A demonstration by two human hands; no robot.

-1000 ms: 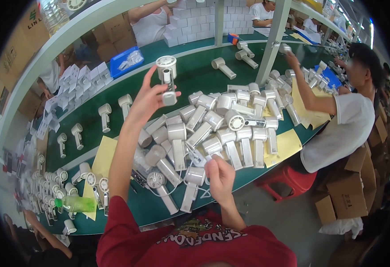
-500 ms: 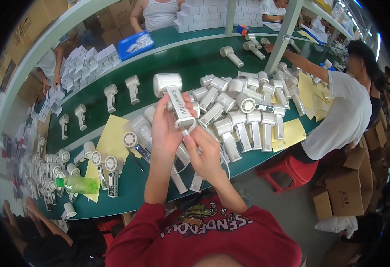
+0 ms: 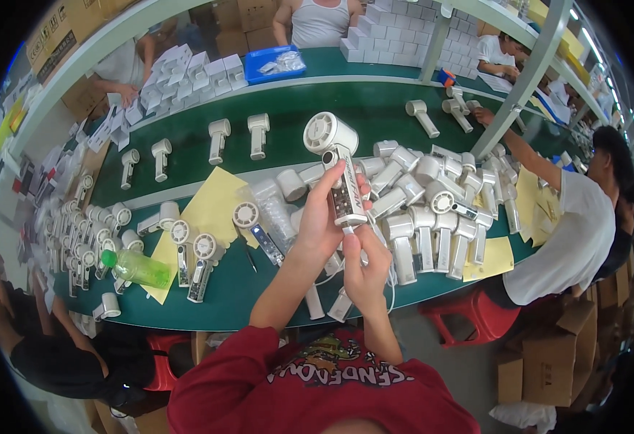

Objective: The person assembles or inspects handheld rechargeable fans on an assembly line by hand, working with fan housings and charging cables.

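Observation:
My left hand [image 3: 319, 217] is closed around the handle of a white handheld fan [image 3: 331, 133], its round grille head uppermost. A dark see-through panel on the handle faces me. At the handle's bottom end, my right hand [image 3: 366, 266] pinches the small white plug of a cable. The plug meets the base; whether it is fully in cannot be seen. The white cable [image 3: 392, 286] hangs beside my right hand. To the right lies a heap of similar white fans [image 3: 424, 217]. Bubble wrap [image 3: 272, 210] lies just left of my left forearm.
A green bottle [image 3: 139, 268] lies on its side before many fans at left. Yellow sheets [image 3: 214, 189] and a pen [image 3: 249, 254] lie nearer. Spaced fans [image 3: 219, 140] line the green belt. A metal post [image 3: 523, 83] rises at right, beside a co-worker [image 3: 573, 231] reaching over.
The fan has turned in my left hand, so its grille and dark panel now face me instead of the printed side. My right hand stays at its base. The whole view has shifted.

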